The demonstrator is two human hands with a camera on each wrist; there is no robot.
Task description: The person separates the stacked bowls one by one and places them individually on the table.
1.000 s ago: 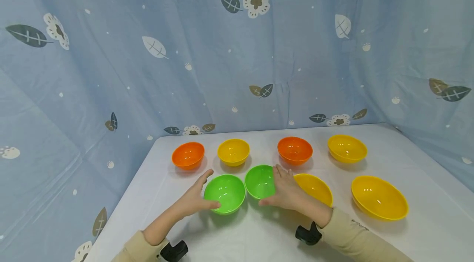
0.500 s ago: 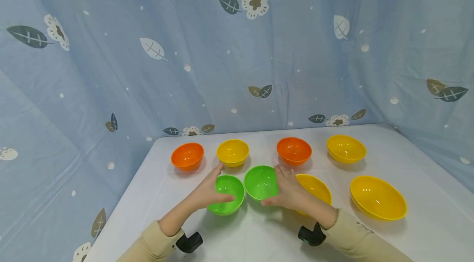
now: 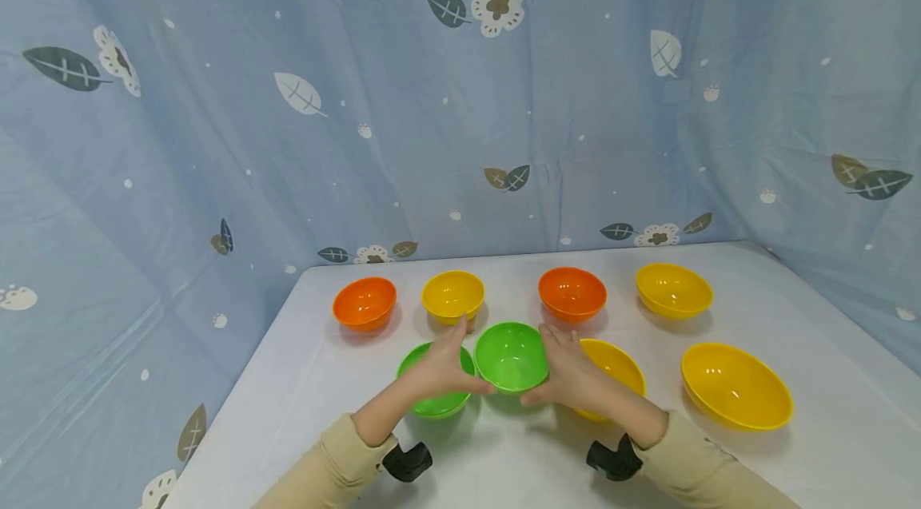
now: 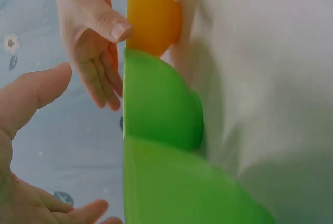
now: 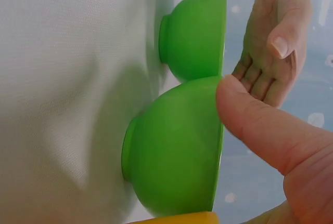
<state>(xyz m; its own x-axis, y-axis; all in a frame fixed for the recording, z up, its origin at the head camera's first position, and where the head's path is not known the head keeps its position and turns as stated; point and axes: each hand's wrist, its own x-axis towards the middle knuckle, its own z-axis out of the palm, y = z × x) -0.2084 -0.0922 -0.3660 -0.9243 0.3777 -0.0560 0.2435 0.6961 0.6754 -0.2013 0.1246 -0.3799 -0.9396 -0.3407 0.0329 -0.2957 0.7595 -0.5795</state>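
Two green bowls stand upright side by side on the white table. My left hand [image 3: 446, 369] is above the left green bowl [image 3: 440, 407], hiding part of it, its thumb pointing toward the right green bowl [image 3: 511, 357]. In the left wrist view this hand [image 4: 31, 146] is spread above the rims, apart from them. My right hand [image 3: 572, 373] is at the right side of the right green bowl, fingers spread. The right wrist view has its thumb [image 5: 260, 122] at that bowl's rim; whether it presses there I cannot tell. A yellow bowl [image 3: 619, 369] lies partly behind the right hand.
Along the back stand an orange bowl [image 3: 364, 304], a yellow bowl [image 3: 453, 295], another orange bowl [image 3: 572, 293] and a yellow bowl [image 3: 674, 290]. A larger yellow bowl [image 3: 735, 386] is at the right. A blue patterned curtain [image 3: 403, 93] hangs behind the table [image 3: 489, 461].
My left hand has moved right, from the left side of the left green bowl across it toward the right green bowl. The right hand has shifted slightly right. The bowls stay in place.
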